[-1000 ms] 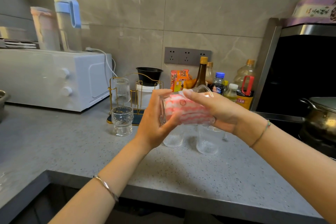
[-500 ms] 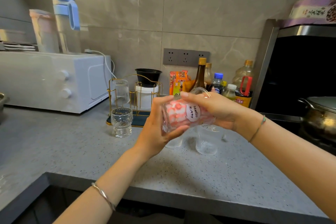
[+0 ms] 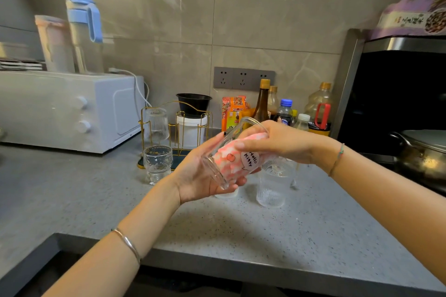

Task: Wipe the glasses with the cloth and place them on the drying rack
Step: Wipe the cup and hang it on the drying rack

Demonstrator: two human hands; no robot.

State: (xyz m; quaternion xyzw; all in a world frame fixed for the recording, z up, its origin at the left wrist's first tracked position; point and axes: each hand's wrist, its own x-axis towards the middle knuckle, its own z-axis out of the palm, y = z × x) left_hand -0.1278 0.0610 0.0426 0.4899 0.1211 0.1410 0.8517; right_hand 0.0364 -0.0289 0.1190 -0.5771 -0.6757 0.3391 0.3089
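Nearest, we hold the printed glass [image 3: 233, 160] tilted above the bench [image 3: 241, 229], base toward us; our left hand [image 3: 196, 177] cups that base, fingers curled beneath it; our right hand [image 3: 284, 142] wraps over the mouth end, fingers curved along the outside; the pink cloth [image 3: 255, 138] fills the inside and bulges at the rim. Just behind, a ribbed glass [image 3: 271, 188] stands on the bench; to the left, a footed glass [image 3: 157, 164] stands before the gold drying rack [image 3: 179, 125], where an upturned glass [image 3: 156, 123] sits; bottles [image 3: 284, 111] line the wall.
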